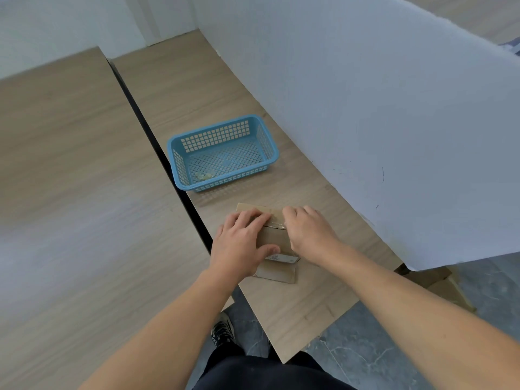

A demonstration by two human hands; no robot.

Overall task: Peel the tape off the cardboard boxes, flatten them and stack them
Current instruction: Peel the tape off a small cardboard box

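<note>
A small brown cardboard box point(274, 240) lies flat on the wooden table, with a white label near its front edge and a flap sticking out toward me. My left hand point(240, 243) rests palm-down on the box's left side, fingers spread over its top and thumb near the label. My right hand point(306, 232) presses on the box's right side, its fingers curled at the strip of clear tape along the top. Both hands cover much of the box.
A blue plastic basket point(180, 153) holding a few scraps of peeled tape stands farther back on the table. A white partition point(394, 122) runs along the right. A second wooden table point(70, 178) lies to the left across a dark gap. More cardboard point(439, 282) sits on the floor at right.
</note>
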